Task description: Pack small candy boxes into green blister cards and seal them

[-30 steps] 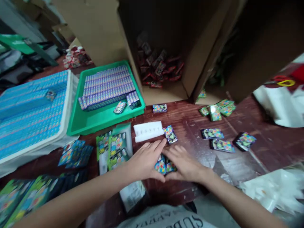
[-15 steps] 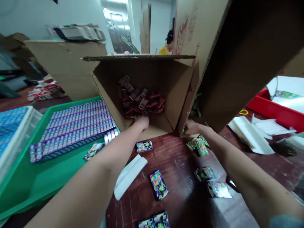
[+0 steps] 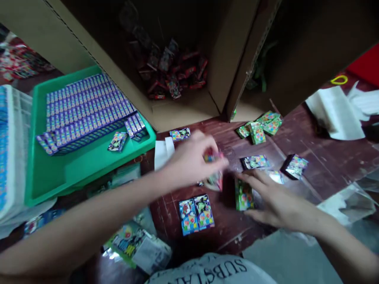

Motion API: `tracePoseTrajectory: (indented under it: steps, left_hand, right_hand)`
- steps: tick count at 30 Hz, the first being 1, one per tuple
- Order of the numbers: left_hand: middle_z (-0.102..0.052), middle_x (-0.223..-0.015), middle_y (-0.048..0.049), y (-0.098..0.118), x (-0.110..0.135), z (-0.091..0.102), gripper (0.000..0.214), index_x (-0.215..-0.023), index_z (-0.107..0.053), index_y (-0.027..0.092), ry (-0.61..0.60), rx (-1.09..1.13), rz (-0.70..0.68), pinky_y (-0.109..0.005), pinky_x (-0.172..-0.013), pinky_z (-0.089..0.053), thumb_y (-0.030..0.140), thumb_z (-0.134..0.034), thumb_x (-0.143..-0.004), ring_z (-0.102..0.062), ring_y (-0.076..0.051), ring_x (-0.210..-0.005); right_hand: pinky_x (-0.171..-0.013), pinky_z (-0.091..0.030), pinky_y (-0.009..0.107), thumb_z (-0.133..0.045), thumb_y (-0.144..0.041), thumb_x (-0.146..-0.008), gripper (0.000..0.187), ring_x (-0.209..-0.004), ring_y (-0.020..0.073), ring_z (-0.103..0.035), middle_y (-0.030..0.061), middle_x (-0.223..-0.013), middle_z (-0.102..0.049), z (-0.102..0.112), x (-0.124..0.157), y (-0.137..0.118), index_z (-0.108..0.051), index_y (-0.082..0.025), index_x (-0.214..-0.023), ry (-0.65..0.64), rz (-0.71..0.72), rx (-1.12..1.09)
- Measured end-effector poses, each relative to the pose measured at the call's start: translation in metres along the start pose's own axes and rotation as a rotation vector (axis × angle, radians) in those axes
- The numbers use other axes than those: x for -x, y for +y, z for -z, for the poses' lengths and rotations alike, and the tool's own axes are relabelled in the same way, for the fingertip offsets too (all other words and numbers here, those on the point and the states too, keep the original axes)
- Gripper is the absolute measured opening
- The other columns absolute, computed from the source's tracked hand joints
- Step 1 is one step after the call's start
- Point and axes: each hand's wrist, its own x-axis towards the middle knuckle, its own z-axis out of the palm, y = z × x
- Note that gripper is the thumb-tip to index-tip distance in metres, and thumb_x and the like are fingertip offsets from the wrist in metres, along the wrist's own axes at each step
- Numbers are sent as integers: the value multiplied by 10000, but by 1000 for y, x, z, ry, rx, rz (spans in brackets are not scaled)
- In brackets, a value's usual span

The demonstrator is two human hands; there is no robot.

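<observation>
My left hand (image 3: pixel 194 156) is over the middle of the table, its fingers pinched round a small red box (image 3: pixel 218 179) that is smeared by motion. To its right, my right hand (image 3: pixel 274 199) has its fingers and thumb round the edges of a small green box (image 3: pixel 244 195), down at the tabletop. Just below the left hand, a small blue box (image 3: pixel 188 216) and a small purple box (image 3: pixel 204 211) lie side by side, face up. Another purple box (image 3: pixel 180 134) rests by the carton's edge. Several green boxes (image 3: pixel 257 132) form a loose pile beyond my right hand.
A cardboard carton (image 3: pixel 183 114) on its side holds several red boxes (image 3: pixel 173 85); a second carton (image 3: pixel 296 79) stands beside it. At left, a green tray (image 3: pixel 89 169) carries rows of purple boxes (image 3: pixel 89 114). White paper (image 3: pixel 334 112) and dark boxes (image 3: pixel 296 165) lie right.
Both hands have come back from the cartons towards me, the left with a red box and the right with a green one. The view has tipped down. The blue and purple boxes sit nearer the middle.
</observation>
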Motion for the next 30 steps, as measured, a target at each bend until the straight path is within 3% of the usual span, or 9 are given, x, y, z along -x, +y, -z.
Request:
tracePoseTrajectory:
  steps: [3, 5, 8, 12, 14, 17, 22, 25, 30]
  left_hand:
    - [-642, -797, 13, 20, 47, -50, 361, -847, -606, 214, -274, 193, 77, -286, -608, -453, 541, -757, -826, -587, -149, -681]
    - [-639, -719, 35, 21, 62, -70, 352, -846, -597, 212, -344, 246, 135, -275, -568, -437, 528, -755, -843, -579, -141, -631]
    - [-701, -887, 1, 22, 74, -78, 263, -974, -623, 211, -216, 180, -8, -302, -709, -522, 457, -697, -924, -659, -160, -791]
    - [-690, -1120, -85, 40, 93, -92, 178, -1117, -623, 190, 17, -272, -424, -370, -849, -540, 273, -481, -1049, -672, -220, -1011]
    - [-683, -1169, -101, 51, 100, -110, 206, -1115, -626, 185, -14, -460, -545, -378, -780, -541, 196, -433, -1044, -677, -228, -957]
    - [-660, -1206, -126, 62, 100, -129, 149, -1063, -628, 175, -122, -488, -493, -391, -741, -547, 247, -508, -1014, -673, -236, -917]
    - [-519, -1429, -194, 57, 93, -122, 928, -1404, -471, 130, -21, -270, -151, -543, -1050, -465, 710, -745, -733, -529, -387, -1246]
    - [-549, -1409, -206, 44, 94, -119, 898, -1498, -369, 74, -91, -325, -91, -546, -1103, -403, 496, -743, -799, -491, -395, -1280]
    - [-545, -1469, -142, 19, 101, -119, 699, -1541, -334, 120, -243, -244, -221, -447, -1180, -348, 79, -485, -859, -487, -268, -1349]
  right_hand:
    - [-1004, -536, 544, -722, -364, -855, 1024, -1207, 360, -575, 145, -1339, -547, -50, 33, -4, -81, -318, -1652, 21, -53, -39]
    - [-1002, -525, 572, -707, -369, -869, 1048, -1192, 367, -572, 161, -1332, -541, -66, 42, 2, -19, -289, -1654, 57, -68, -9]
    - [-1014, -513, 577, -692, -373, -884, 1036, -1204, 377, -564, 184, -1349, -532, -69, 53, 8, -7, -254, -1652, 102, -53, 60]
    - [-1008, -510, 584, -677, -377, -879, 1023, -1201, 398, -563, 188, -1320, -553, -69, 61, 4, -26, -220, -1653, 175, -52, 154]
    - [-987, -516, 588, -680, -372, -864, 1030, -1181, 408, -564, 198, -1299, -562, -72, 62, 2, -43, -189, -1653, 202, -73, 193]
    - [-980, -513, 588, -698, -350, -845, 1060, -1178, 408, -562, 204, -1321, -560, -76, 65, 7, -33, -187, -1654, 208, -61, 193]
    - [-1068, -461, 559, -721, -412, -879, 1067, -1302, 368, -524, 181, -1472, -505, -75, 73, 26, 2, -264, -1649, 213, 41, 57]
    - [-1075, -450, 553, -716, -419, -891, 1055, -1313, 355, -521, 169, -1481, -520, -70, 70, 34, 6, -280, -1648, 190, 69, 26]
    - [-1063, -442, 572, -715, -446, -882, 1032, -1284, 366, -534, 160, -1523, -492, -52, 50, 41, -42, -300, -1652, 54, 177, 70]
